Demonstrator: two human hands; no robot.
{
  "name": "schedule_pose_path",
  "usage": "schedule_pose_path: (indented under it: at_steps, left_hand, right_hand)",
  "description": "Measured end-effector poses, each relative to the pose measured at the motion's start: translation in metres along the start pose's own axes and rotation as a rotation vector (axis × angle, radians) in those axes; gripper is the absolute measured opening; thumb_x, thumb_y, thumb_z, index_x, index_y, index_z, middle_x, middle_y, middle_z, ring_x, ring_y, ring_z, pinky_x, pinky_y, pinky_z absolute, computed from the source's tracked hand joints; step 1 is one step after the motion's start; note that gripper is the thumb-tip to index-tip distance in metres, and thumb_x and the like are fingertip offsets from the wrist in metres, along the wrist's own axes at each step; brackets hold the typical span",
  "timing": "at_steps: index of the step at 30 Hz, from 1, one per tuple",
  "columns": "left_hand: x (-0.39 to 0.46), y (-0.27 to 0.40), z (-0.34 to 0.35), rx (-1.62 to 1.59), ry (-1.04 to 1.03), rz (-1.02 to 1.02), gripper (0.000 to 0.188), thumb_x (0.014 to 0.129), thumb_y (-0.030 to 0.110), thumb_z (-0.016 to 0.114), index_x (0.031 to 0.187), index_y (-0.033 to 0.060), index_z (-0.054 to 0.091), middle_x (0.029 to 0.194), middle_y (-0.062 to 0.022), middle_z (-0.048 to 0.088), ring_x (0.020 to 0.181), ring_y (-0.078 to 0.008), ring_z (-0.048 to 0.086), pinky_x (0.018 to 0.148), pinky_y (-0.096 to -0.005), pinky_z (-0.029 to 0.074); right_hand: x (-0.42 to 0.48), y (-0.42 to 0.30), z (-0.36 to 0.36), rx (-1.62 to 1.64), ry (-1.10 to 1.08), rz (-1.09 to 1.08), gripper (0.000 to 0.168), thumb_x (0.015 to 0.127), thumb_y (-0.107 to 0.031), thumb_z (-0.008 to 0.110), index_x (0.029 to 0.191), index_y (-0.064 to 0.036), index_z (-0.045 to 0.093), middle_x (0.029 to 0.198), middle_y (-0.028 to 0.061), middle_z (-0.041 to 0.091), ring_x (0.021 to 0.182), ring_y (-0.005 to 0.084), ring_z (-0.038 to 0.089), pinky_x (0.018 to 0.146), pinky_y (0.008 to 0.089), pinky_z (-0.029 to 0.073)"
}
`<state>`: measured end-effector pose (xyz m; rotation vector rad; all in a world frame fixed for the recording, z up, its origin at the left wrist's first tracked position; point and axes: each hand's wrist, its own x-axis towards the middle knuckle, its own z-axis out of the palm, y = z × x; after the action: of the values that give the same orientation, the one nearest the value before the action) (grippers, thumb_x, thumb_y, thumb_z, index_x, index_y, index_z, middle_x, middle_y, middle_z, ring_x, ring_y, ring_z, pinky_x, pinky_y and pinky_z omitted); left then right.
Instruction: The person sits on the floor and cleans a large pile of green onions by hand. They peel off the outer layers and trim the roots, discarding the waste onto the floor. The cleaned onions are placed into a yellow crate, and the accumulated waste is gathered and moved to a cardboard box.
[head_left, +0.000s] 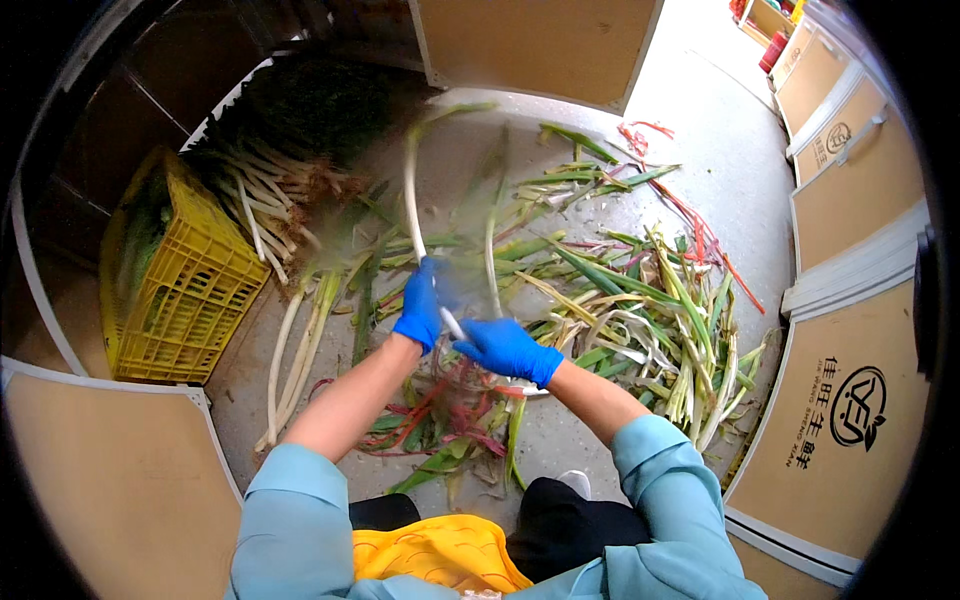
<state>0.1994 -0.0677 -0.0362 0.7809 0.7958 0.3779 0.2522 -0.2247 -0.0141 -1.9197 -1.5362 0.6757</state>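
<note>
A long white leek or scallion stalk (412, 196) runs down from its bent green top to my hands. My left hand (422, 304), in a blue glove, is closed around it. Also gloved in blue, my right hand (504, 349) holds the stalk's lower end near a peeled-back strand (491, 259), which hangs beside it and looks blurred. Several whole stalks (300, 352) lie on the floor left of my hands. To the right is a large heap of stripped leaves (660, 315). Red and pink ties (469, 412) lie among scraps below my hands.
A yellow plastic crate (202, 277) with green vegetables stands tilted at the left. Behind it is a pile of stalks (262, 195) with roots and dark green tops. Wooden-panelled cabinets (847, 360) line the right side; another panel (532, 45) stands ahead. Red ties (697, 225) trail across the floor.
</note>
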Motion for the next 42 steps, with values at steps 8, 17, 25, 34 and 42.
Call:
schedule_pose_path:
  at_steps: [8, 17, 25, 34, 42]
  left_hand:
    - [0.015, -0.012, 0.017, 0.09, 0.105, -0.079, 0.04, 0.086, 0.045, 0.035, 0.082, 0.0077, 0.047, 0.049, 0.0036, 0.026, 0.036, -0.0075, 0.022, 0.033, -0.0236, 0.019]
    - [0.034, -0.014, 0.021, 0.093, -0.015, -0.237, 0.038, 0.086, 0.044, 0.036, 0.08, 0.0084, 0.047, 0.048, 0.0039, 0.028, 0.035, -0.0073, 0.023, 0.031, -0.0222, 0.019]
    - [0.033, 0.012, 0.004, 0.346, 0.013, -0.093, 0.038, 0.085, 0.045, 0.038, 0.082, 0.0086, 0.048, 0.048, 0.0044, 0.029, 0.036, -0.0066, 0.025, 0.031, -0.0222, 0.02]
    - [0.009, 0.063, -0.063, 0.43, -0.065, 0.044, 0.034, 0.088, 0.038, 0.038, 0.083, 0.0065, 0.051, 0.052, 0.0018, 0.038, 0.037, -0.0075, 0.032, 0.032, -0.0221, 0.027]
    - [-0.045, 0.032, -0.097, 0.825, -0.135, 0.185, 0.019, 0.085, 0.02, 0.047, 0.096, 0.0059, 0.055, 0.06, 0.002, 0.044, 0.046, -0.0057, 0.038, 0.042, -0.0199, 0.032]
  right_hand:
    - [-0.014, -0.007, 0.004, -0.115, 0.273, 0.16, 0.035, 0.077, -0.043, 0.051, 0.067, -0.009, 0.055, 0.058, 0.0137, 0.054, 0.052, 0.0327, 0.053, 0.046, 0.0391, 0.041]
    - [-0.026, 0.002, 0.01, 0.164, 0.34, 0.234, 0.032, 0.081, -0.033, 0.049, 0.067, -0.005, 0.055, 0.06, 0.0149, 0.054, 0.056, 0.027, 0.055, 0.053, 0.0334, 0.043]
    - [-0.025, 0.005, 0.004, -0.116, 0.071, -0.065, 0.015, 0.078, -0.023, 0.051, 0.075, -0.01, 0.058, 0.064, 0.0141, 0.055, 0.058, 0.0286, 0.055, 0.051, 0.0345, 0.042]
    - [-0.068, 0.053, 0.015, -0.543, 0.273, 0.294, 0.03, 0.067, -0.014, 0.055, 0.096, -0.007, 0.052, 0.084, 0.0156, 0.055, 0.079, 0.031, 0.053, 0.069, 0.0405, 0.041]
    - [-0.059, 0.036, 0.03, -0.363, 0.319, 0.215, 0.038, 0.07, -0.027, 0.057, 0.099, -0.003, 0.051, 0.097, 0.0147, 0.05, 0.092, 0.03, 0.048, 0.08, 0.0425, 0.035]
